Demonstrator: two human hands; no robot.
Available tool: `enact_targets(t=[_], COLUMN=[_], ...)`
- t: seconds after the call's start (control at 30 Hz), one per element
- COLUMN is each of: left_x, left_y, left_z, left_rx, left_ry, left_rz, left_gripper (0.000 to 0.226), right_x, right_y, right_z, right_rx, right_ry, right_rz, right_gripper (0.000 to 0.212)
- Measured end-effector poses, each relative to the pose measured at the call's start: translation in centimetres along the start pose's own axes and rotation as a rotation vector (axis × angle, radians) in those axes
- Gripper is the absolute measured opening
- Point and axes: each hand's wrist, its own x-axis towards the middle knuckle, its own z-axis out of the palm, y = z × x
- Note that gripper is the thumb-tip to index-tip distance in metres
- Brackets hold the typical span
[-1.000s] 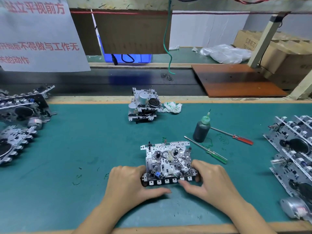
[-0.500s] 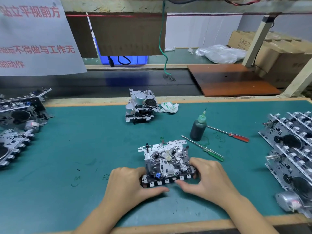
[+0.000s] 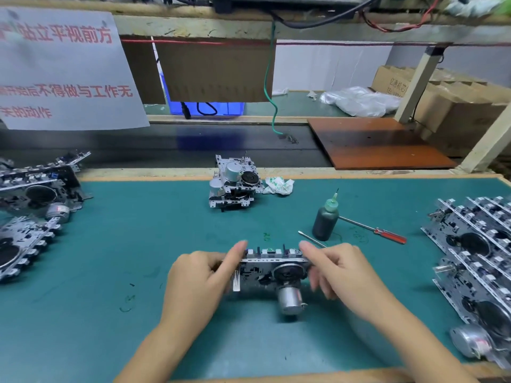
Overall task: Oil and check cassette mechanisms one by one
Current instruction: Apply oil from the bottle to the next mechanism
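At lower centre of the frame the left hand point(image 3: 199, 275) grips the left end of a silver metal cassette mechanism point(image 3: 272, 270), its fingers curled round the edge and the forefinger stretched along the top. The right hand point(image 3: 341, 268) holds the right end, forefinger laid on the upper rim and the other fingers bent beside it — motion blur hides how firmly they close. The mechanism is raised off the green-matted bench point(image 3: 138, 244) and tilted so its black flywheel and cylindrical silver motor point(image 3: 289, 299) face the camera.

Just beyond the right hand stands a dark oil bottle with a green nozzle point(image 3: 325, 219). A red-handled screwdriver point(image 3: 373, 229) lies to its right, and a second thin tool point(image 3: 311, 239) pokes out in front of the bottle. Further up the frame sits a small stack of mechanisms point(image 3: 235, 182) beside a crumpled white wrapper point(image 3: 278, 186). More mechanisms lie heaped at the left edge point(image 3: 33, 205) and in rows at the right edge point(image 3: 475, 258).
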Motion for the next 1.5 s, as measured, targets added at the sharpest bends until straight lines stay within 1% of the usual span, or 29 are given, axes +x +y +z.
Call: enact_targets(t=[0.07, 0.13, 0.2, 0.27, 0.33, 0.37, 0.43, 0.5, 0.53, 0.57, 0.6, 0.63, 0.7, 0.77, 0.83, 0.93, 0.97, 1.0, 1.1, 1.17, 1.2, 1.27, 1.33, 1.43, 1.5], left_x=[0.1, -0.1, -0.4, -0.7, -0.9, -1.0, -1.1, -1.0, -0.9, -0.6, -0.3, 0.1, 0.5, 0.7, 0.8, 0.9, 0.9, 0.9, 0.8, 0.7, 0.7, 0.6, 0.6, 0.5, 0.5], left_y=[0.2, 0.0, -0.2, -0.2, -0.2, -0.1, 0.2, 0.6, 0.7, 0.7, 0.6, 0.7, 1.0, 1.2, 1.1, 0.7, 0.7, 0.7, 0.8, 0.8, 0.8, 0.9, 1.0, 1.0, 1.1], left_z=[0.0, 0.1, 0.2, 0.1, -0.3, -0.5, -0.9, -1.5, -1.6, -1.6, -1.5, -1.3, -0.8, 0.0, 0.9, 1.4, 1.5, 1.6, 1.8, 1.8, 1.8, 1.8, 1.7, 1.7, 1.6], left_rx=[0.05, 0.038, 0.036, 0.065, 0.121, 0.196, 0.431, 0.55, 0.548, 0.516, 0.437, 0.324, 0.089, -0.018, -0.034, -0.08, -0.103, -0.123, -0.162, -0.169, -0.17, -0.178, -0.173, -0.172, -0.169], left_ry=[-0.028, -0.048, -0.055, -0.066, -0.072, -0.069, -0.017, 0.063, 0.092, 0.088, 0.05, -0.009, -0.154, -0.218, -0.214, -0.176, -0.172, -0.17, -0.155, -0.15, -0.149, -0.147, -0.151, -0.161, -0.172], left_rz=[-0.068, -0.103, -0.097, -0.09, -0.089, -0.074, 0.011, 0.107, 0.157, 0.208, 0.263, 0.311, 0.352, 0.377, 0.399, 0.373, 0.365, 0.361, 0.354, 0.346, 0.343, 0.333, 0.325, 0.318, 0.306], left_gripper=[0.08, 0.078, 0.075, 0.075, 0.076, 0.077, 0.076, 0.07, 0.064, 0.06, 0.057, 0.055, 0.047, 0.04, 0.035, 0.029, 0.029, 0.029, 0.029, 0.029, 0.029, 0.03, 0.031, 0.03, 0.028], right_x=[0.2, 0.2, 0.3, 0.1, -0.2, -0.3, -0.5, -0.9, -1.0, -1.1, -1.2, -1.2, -1.2, -1.0, -0.9, -0.9, -1.0, -1.0, -1.5, -1.9, -2.1, -2.5, -2.6, -2.3, -1.9], right_y=[-0.2, -0.2, -0.1, -0.1, -0.1, 0.0, 0.3, 0.8, 1.2, 1.5, 1.7, 1.9, 2.2, 2.4, 2.7, 3.3, 3.4, 3.5, 3.5, 3.5, 3.3, 2.8, 2.0, 0.8, 0.4], right_z=[0.5, 0.6, 0.3, 0.2, 0.4, 0.5, 0.5, 0.4, 0.4, 0.5, 0.7, 0.9, 1.4, 1.5, 1.3, 1.1, 1.1, 1.2, 1.7, 1.9, 1.9, 1.7, 1.6, 1.7, 1.8], right_rx=[0.057, 0.152, 0.207, 0.233, 0.212, 0.171, 0.094, 0.089, 0.103, 0.123, 0.153, 0.194, 0.277, 0.324, 0.325, 0.224, 0.193, 0.147, -0.084, -0.116, -0.082, 0.038, 0.109, -0.006, -0.04], right_ry=[-0.081, -0.167, -0.241, -0.28, -0.261, -0.248, -0.218, -0.128, -0.059, 0.004, 0.04, 0.053, 0.072, 0.08, 0.04, 0.013, 0.033, 0.07, 0.231, 0.278, 0.279, 0.238, 0.226, 0.244, 0.179], right_rz=[0.084, 0.165, 0.196, 0.198, 0.194, 0.188, 0.161, 0.108, 0.059, 0.002, -0.05, -0.09, -0.134, -0.15, -0.157, -0.124, -0.127, -0.162, -0.376, -0.396, -0.383, -0.341, -0.341, -0.419, -0.394], right_gripper=[0.067, 0.064, 0.064, 0.061, 0.065, 0.07, 0.073, 0.067, 0.057, 0.043, 0.029, 0.019, 0.017, 0.019, 0.025, 0.034, 0.033, 0.027, 0.007, 0.008, 0.01, 0.02, 0.029, 0.038, 0.046])
